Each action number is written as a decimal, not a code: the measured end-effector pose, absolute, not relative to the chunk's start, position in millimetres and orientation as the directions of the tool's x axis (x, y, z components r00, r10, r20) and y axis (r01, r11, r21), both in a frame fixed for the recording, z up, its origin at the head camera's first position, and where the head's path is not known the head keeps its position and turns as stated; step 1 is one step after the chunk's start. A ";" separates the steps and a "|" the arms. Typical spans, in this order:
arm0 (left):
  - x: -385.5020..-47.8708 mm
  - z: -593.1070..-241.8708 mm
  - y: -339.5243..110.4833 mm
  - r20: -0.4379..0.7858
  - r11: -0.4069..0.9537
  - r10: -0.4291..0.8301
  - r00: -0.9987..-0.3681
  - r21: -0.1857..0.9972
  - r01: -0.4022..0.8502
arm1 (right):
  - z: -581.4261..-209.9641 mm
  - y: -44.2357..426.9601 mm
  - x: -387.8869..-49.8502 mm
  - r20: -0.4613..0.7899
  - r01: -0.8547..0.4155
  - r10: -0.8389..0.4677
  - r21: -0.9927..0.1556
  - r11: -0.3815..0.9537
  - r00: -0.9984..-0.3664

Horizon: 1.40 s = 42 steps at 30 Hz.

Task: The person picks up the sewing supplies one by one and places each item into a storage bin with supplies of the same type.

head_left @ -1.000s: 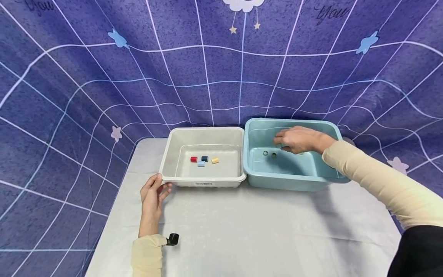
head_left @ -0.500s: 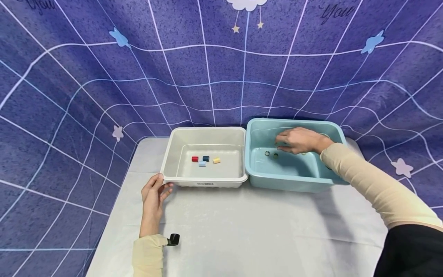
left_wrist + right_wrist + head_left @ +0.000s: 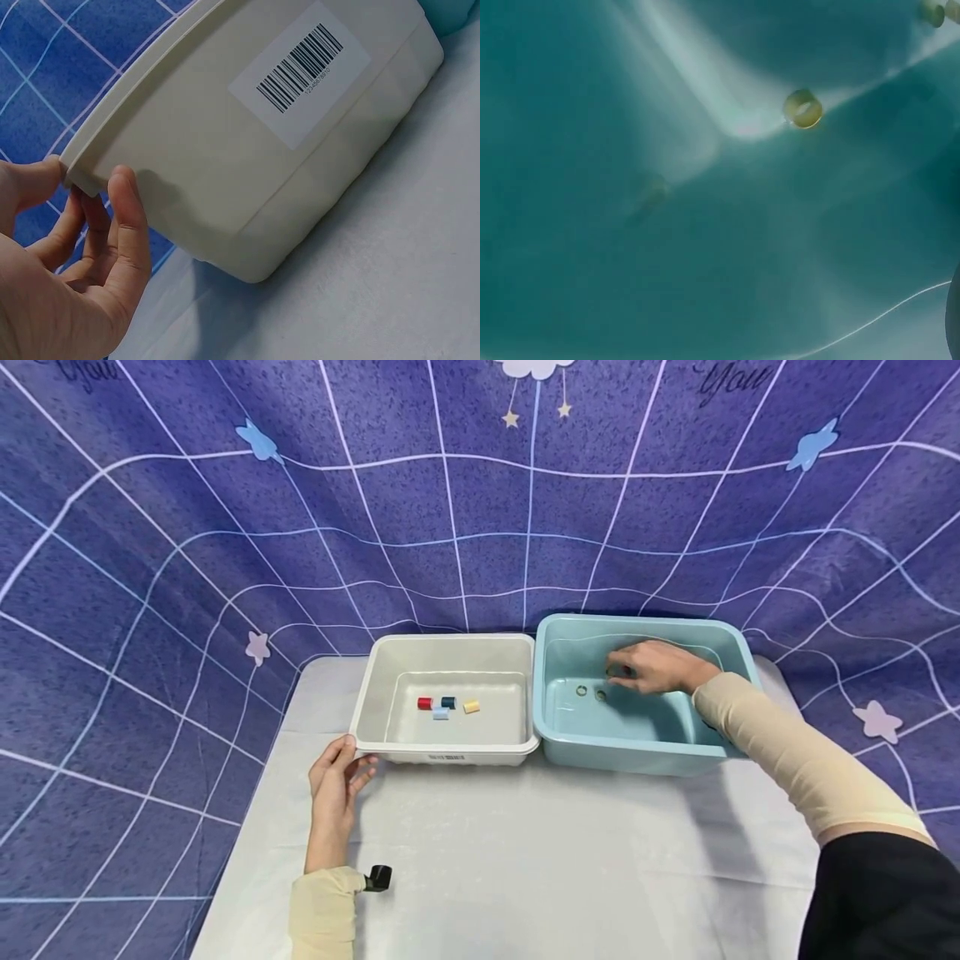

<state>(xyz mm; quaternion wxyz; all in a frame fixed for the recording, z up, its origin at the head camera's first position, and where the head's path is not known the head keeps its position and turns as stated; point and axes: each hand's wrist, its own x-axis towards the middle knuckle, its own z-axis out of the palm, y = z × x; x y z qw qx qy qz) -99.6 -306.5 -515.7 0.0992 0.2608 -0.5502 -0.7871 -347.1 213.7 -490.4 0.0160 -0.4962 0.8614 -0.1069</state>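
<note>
In the head view, my left hand point(image 3: 332, 789) grips the near left corner of a white plastic bin point(image 3: 442, 748). Thumb and fingers pinch its rim in the left wrist view. Inside lie small thread spools: red point(image 3: 424, 703), dark blue point(image 3: 448, 702), light blue point(image 3: 440, 713) and yellow point(image 3: 471, 707). My right hand point(image 3: 654, 667) is inside the blue bin point(image 3: 637, 747), its curled thumb and fingers around what looks like a small ring, partly hidden. Two small rings point(image 3: 581, 691) point(image 3: 601, 695) lie on the bin floor. The right wrist view shows a yellowish hollow ring point(image 3: 803, 109).
The two bins stand side by side at the back of a white-covered table point(image 3: 510, 852). A purple grid-patterned curtain point(image 3: 480, 568) hangs behind them. More small rings point(image 3: 931, 13) show at the right wrist view's upper right corner. A black camera mount point(image 3: 378, 877) sits on the left wrist.
My right hand has shifted slightly right inside the blue bin, its fingers drawn closer together. The left hand keeps its grip on the white bin's rim, and the spools lie unchanged.
</note>
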 end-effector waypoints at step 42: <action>-100.7 -513.7 -305.5 -0.337 -0.398 -0.448 -0.828 0.905 -0.153 | -512.7 204.0 -352.8 -0.251 -0.832 -0.840 -0.170 0.528 -0.482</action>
